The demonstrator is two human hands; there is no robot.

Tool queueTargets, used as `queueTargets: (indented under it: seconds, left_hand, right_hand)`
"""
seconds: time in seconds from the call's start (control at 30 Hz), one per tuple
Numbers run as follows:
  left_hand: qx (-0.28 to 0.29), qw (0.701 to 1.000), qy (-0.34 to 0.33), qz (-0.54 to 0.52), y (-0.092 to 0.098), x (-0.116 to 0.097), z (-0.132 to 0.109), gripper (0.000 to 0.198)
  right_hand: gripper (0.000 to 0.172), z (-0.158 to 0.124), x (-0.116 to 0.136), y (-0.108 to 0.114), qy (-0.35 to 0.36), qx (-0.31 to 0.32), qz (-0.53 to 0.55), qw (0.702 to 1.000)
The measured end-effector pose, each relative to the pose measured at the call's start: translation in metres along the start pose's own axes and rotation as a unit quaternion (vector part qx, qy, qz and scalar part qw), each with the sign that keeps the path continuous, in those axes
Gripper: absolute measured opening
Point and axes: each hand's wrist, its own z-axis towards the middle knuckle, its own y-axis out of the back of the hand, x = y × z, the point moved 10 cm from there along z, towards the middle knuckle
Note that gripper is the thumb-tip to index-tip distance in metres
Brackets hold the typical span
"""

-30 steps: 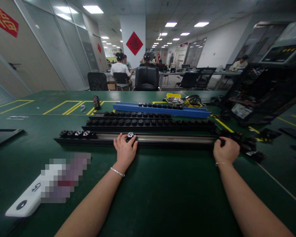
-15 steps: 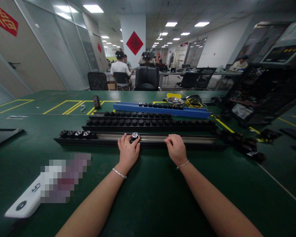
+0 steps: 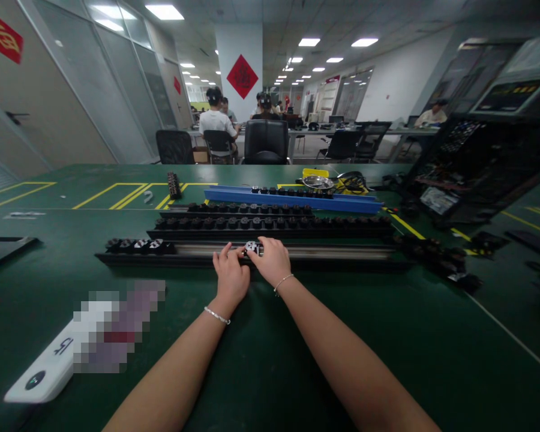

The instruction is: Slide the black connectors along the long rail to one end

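Left hand: the left hand (image 3: 231, 276) rests at the front edge of the near black rail (image 3: 342, 253), fingers loosely spread, a fingertip against the left side of the round-topped black module (image 3: 252, 246); whether it pinches the part, I cannot tell.
Right hand: the right hand (image 3: 272, 262) reaches over the rail with fingers half curled, thumb and fingertips at the module's right side; how firmly it holds is hidden.
Round-topped module: it sits on the rail's pale track, left of the rail's middle, its silvery patterned face upward.
Handling: probably light, stiff and compact, perhaps sliding easily along the smooth track; best taken by its sides between thumb and forefinger, keeping off the patterned face.
Four matching modules (image 3: 141, 244): together at the rail's left end.
Module row (image 3: 270, 222): just behind the rail, running alongside it.
Blue channel (image 3: 292, 207): farther behind the rail, on the same green table (image 3: 342, 360).
Change: half a second ago the right hand was well right of the module along the rail; now it meets it, and the module sits slightly farther right.
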Motion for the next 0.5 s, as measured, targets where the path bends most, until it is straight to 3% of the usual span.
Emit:
queueTargets:
  seconds: [0.23, 0.5]
  left_hand:
    - [-0.003, 1.000, 0.009, -0.022, -0.0015, 0.0060, 0.0018, 0.033]
    - [-0.014, 0.999, -0.006, 0.039, 0.0046, -0.0008, 0.0015, 0.040]
  right_hand:
    - [0.025, -0.0031, 0.0064, 0.0002, -0.018, -0.023, -0.054, 0.998]
    - [0.022, -0.0026, 0.0032, 0.0008, -0.027, -0.037, -0.047, 0.998]
